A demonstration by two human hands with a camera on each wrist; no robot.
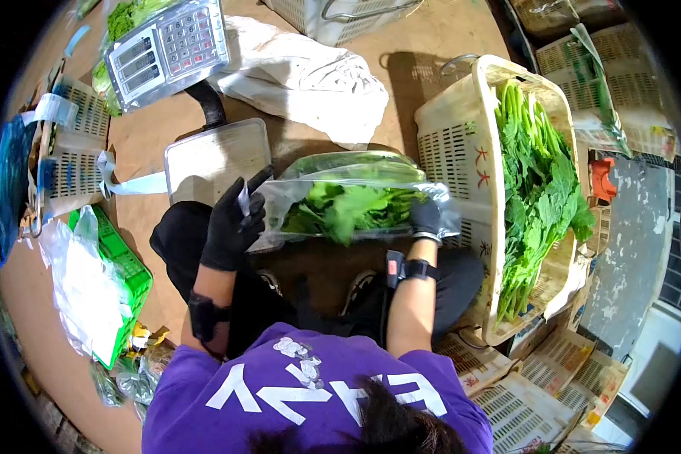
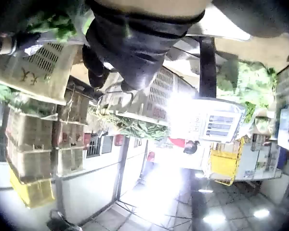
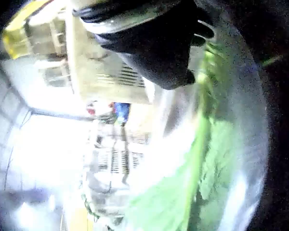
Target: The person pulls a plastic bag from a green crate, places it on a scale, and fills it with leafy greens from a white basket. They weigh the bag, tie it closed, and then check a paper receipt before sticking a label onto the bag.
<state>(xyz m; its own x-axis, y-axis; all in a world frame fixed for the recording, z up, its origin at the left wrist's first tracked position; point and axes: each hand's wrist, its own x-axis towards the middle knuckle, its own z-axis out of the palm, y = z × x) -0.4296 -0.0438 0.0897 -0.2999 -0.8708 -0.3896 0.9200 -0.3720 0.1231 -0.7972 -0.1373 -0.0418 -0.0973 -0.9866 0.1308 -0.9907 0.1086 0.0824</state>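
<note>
Across the person's lap lies a clear plastic bag with a bunch of leafy greens in and along it. The black-gloved right hand grips the stem end of the greens at the bag's right end. In the right wrist view, that hand's fingers curl at the pale stems. To the left of the bag is the black-gloved left hand, index finger stretched out and other fingers loosely bent beside the bag's edge. A small white piece shows at its fingers; what it is, I cannot tell.
A digital scale display stands over its metal weighing plate at the left. White cloth lies behind the bag. A tall crate of more greens stands right. Far left are a green basket and plastic bags.
</note>
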